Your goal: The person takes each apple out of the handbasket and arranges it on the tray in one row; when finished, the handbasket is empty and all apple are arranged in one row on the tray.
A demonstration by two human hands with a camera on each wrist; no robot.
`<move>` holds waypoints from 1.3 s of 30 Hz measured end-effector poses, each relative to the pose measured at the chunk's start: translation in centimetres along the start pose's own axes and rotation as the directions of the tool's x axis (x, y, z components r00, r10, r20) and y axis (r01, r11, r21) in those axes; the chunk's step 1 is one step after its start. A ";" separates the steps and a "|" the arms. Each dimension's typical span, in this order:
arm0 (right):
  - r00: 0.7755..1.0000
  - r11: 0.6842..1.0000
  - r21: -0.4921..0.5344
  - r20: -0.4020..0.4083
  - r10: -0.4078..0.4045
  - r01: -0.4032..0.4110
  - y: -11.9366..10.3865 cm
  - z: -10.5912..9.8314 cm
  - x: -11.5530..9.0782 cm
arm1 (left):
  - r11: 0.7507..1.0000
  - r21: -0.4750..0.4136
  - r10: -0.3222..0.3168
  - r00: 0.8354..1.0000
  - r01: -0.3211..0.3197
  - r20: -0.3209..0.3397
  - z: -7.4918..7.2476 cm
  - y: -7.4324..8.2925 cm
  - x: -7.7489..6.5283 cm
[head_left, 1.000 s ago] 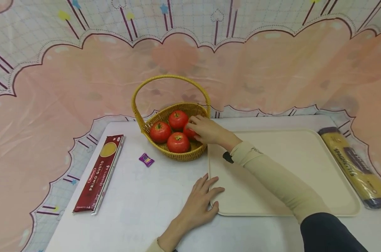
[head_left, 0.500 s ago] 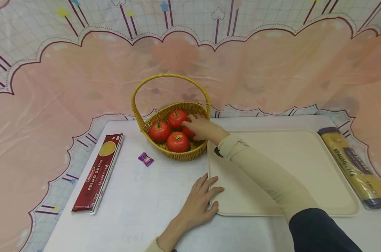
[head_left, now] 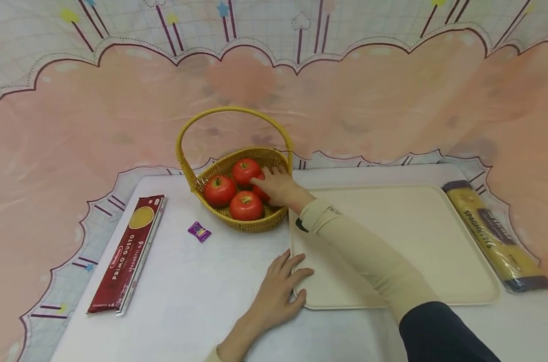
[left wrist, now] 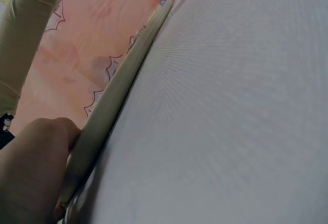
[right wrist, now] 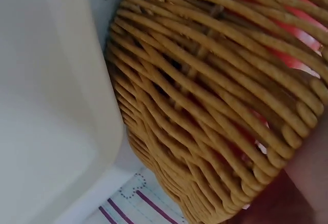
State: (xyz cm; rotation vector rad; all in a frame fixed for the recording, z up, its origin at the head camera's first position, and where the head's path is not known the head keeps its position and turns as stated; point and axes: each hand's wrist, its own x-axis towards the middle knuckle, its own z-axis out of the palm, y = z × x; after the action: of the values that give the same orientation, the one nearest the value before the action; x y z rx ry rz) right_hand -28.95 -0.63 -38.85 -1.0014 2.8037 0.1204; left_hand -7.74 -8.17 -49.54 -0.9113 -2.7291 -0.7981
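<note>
In the head view, my right hand (head_left: 280, 187) reaches over the right rim of a yellow wicker basket (head_left: 255, 224) and grips a red tomato (head_left: 261, 189), its fingers bent over the top. Three more tomatoes (head_left: 246, 205) lie beside it. The right wrist view shows the basket's woven side (right wrist: 205, 80), which hides most of that hand. My left hand (head_left: 278, 289) rests with spread fingers on the near left corner of a cream tray (head_left: 391, 241). From the left wrist, its thumb (left wrist: 43, 157) lies against the tray's edge (left wrist: 118, 90).
A red spaghetti pack (head_left: 126, 254) lies at the table's left. Between it and the basket is a small purple wrapped candy (head_left: 199, 232). A yellow spaghetti bag (head_left: 495, 236) lies along the tray's right side. A patterned pink cloth (head_left: 369, 110) hangs behind the table.
My right hand has settled further over the tomato, its forearm shifting left. The left hand keeps its place on the tray. The head view has turned slightly right.
</note>
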 end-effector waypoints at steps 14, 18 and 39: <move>0.992 0.992 0.125 -0.126 -0.021 0.037 -0.2 -0.1 -0.5 | 1.000 -0.010 -0.017 1.000 0.017 0.002 -0.2 -0.3 -0.1; 0.982 0.992 0.113 -0.182 -0.040 0.062 -0.1 0.1 -0.9 | 1.000 -0.019 -0.019 1.000 0.019 0.006 -0.2 -0.2 -0.1; 0.932 0.978 0.161 -0.357 -0.066 0.132 0.3 0.3 -2.9 | 1.000 -0.017 0.019 0.999 -0.020 -0.041 0.1 0.0 0.0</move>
State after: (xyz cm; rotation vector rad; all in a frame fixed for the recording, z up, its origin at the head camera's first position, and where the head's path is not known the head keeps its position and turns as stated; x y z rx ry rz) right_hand -26.91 1.45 -38.61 -1.2208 2.9917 -0.3587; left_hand -7.76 -8.07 -49.65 -0.9131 -2.6778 -0.8294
